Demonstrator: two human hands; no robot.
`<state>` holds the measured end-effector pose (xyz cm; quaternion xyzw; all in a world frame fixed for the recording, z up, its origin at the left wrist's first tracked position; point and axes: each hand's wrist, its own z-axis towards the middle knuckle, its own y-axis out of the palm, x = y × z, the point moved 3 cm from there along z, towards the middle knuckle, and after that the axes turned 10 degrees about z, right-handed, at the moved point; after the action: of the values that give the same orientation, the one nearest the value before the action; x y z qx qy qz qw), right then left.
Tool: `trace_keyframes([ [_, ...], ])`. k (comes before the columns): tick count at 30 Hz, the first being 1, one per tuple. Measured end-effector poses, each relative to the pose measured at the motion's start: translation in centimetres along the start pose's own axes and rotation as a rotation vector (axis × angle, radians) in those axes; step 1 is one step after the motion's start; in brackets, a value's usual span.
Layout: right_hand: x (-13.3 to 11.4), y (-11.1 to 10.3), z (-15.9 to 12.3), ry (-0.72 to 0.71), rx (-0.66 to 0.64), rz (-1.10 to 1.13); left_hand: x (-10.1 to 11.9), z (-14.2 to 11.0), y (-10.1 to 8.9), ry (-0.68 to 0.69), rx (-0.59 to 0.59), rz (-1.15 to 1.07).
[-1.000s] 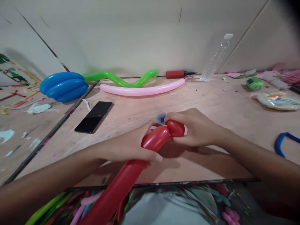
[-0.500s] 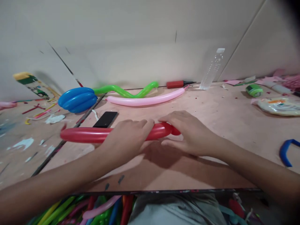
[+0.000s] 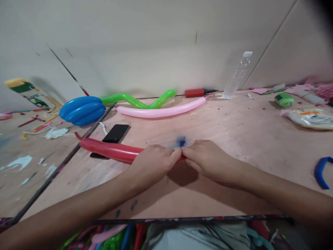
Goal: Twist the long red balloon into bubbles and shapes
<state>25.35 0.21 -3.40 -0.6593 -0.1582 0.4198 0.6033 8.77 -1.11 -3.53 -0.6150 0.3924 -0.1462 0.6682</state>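
Observation:
A long red modelling balloon (image 3: 114, 150) lies slantwise above the table, its thin tail pointing up at the left. My left hand (image 3: 155, 162) is closed round its right part. My right hand (image 3: 208, 159) is closed on the balloon's right end, fingertips against those of my left hand; only a sliver of red shows between them. What the fingers do at the pinch is hidden. Partly under the balloon lies a black phone (image 3: 116, 133).
Behind lie a pink balloon (image 3: 161, 113), a green wavy balloon joined to blue bubbles (image 3: 83, 110), and a red hand pump (image 3: 194, 92). A clear bottle (image 3: 236, 77) stands near the wall. Tape (image 3: 284, 100), a plastic packet (image 3: 310, 118) and a blue piece (image 3: 322, 172) lie right.
My hands have come together and closed at the balloon's right end. Its left end has risen and tilted, and the phone shows more below it. The view has shifted slightly.

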Motion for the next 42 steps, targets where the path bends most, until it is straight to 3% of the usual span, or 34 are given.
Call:
trace_keyframes([
  [3, -0.1, -0.6, -0.2, 0.010, 0.032, 0.016, -0.5, -0.1, -0.1, -0.046, 0.079, -0.051],
  [9, 1.4, -2.4, -0.3, 0.157, 0.060, -0.120, -3.6, -0.3, 0.8, -0.267, 0.058, -0.088],
  [18, 2.0, -1.1, -0.1, 0.115, -0.071, -0.055, -2.6, -0.3, 1.8, -0.139, -0.084, -0.023],
  [22, 1.8, -1.3, 0.0, 0.117, -0.057, -0.015, -3.0, -0.3, 1.5, -0.124, -0.014, -0.044],
  [25, 2.0, -1.9, 0.0, 0.156, -0.015, -0.059, -3.9, -0.4, 1.1, -0.185, 0.067, -0.065],
  [30, 2.7, -2.7, -0.3, 0.294, 0.050, -0.267, -5.0, -0.7, 1.0, -0.335, 0.084, -0.051],
  [36, 1.8, -0.7, 0.0, 0.168, 0.065, -0.216, -4.3, -0.5, 1.6, -0.316, 0.040, -0.066],
  [42, 2.6, 0.5, 0.5, 0.126, 0.022, -0.225, -4.1, -0.3, 1.6, -0.259, -0.001, -0.104],
])
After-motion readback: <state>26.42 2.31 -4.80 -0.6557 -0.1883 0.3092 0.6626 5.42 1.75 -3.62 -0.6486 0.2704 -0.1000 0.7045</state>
